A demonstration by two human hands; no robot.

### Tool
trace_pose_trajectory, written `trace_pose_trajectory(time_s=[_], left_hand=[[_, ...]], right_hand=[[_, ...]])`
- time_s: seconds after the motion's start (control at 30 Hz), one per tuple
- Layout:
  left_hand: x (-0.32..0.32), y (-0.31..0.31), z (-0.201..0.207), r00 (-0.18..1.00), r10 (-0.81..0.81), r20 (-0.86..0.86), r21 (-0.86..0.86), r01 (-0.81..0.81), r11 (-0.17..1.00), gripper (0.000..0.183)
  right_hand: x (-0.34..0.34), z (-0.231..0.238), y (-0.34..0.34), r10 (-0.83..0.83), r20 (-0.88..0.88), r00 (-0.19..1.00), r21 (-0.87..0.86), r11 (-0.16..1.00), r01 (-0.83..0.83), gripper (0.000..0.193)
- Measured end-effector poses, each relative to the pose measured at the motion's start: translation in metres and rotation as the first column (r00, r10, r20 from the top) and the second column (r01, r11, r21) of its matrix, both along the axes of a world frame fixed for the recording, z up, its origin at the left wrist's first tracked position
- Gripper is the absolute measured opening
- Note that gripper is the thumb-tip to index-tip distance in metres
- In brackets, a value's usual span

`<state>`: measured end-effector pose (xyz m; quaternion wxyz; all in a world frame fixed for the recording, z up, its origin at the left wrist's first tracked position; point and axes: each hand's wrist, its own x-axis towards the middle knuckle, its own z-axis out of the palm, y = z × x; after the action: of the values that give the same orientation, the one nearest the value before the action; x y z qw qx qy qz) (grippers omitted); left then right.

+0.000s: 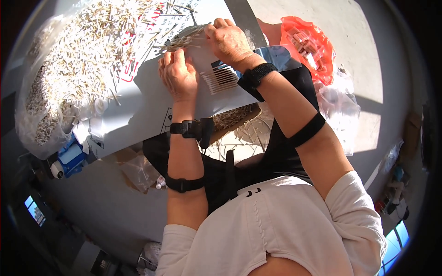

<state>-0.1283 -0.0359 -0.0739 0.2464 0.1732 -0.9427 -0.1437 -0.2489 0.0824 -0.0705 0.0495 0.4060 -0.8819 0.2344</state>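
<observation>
Loose cotton swabs [186, 40] lie in a small bunch on the white printed board [152, 103], between my two hands. My left hand [178, 76] has its fingers curled at the near left side of this bunch; its fingertips are hidden, so what they hold does not show. At the bunch's right end, my right hand [229, 42] is closed with thumb and fingers at the swab tips. Just below my right hand, a neat row of cotton swabs [221, 79] lies side by side. A large heap of cotton swabs [87, 60] covers the board's left part, partly inside a clear plastic bag [27, 115].
A red plastic bag [329, 43] holding small packs stands to the right, above clear plastic bags [340, 110]. Below the board's near edge, a box [235, 120] holds more sticks, between my legs. A blue-and-white package [69, 158] is at the lower left.
</observation>
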Motion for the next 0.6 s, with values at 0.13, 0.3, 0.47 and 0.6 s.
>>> trace_pose_trajectory(time_s=[0.13, 0.3, 0.47, 0.6], left_hand=[[-0.003, -0.009, -0.002, 0.999, 0.038, 0.011, -0.007, -0.038, 0.999, 0.03], [-0.008, -0.011, 0.001, 0.999, 0.037, 0.029, 0.04, -0.038, 0.998, 0.034], [-0.003, 0.002, 0.004, 0.986, -0.103, -0.133, 0.212, 0.129, 0.969, 0.03], [0.007, 0.018, 0.009, 0.977, -0.205, -0.063, 0.162, 0.212, 0.964, 0.022]], right_hand=[[0.002, 0.002, 0.02, 0.002, -0.035, 0.999, 0.046, 0.999, 0.0, 0.022], [0.013, 0.002, 0.047, 0.046, 0.009, 0.999, -0.027, 0.999, -0.045, 0.017], [0.022, 0.008, 0.047, 0.185, 0.022, 0.982, -0.048, 0.982, -0.184, 0.01], [0.023, 0.006, 0.054, 0.204, 0.082, 0.976, -0.201, 0.962, -0.185, 0.011]])
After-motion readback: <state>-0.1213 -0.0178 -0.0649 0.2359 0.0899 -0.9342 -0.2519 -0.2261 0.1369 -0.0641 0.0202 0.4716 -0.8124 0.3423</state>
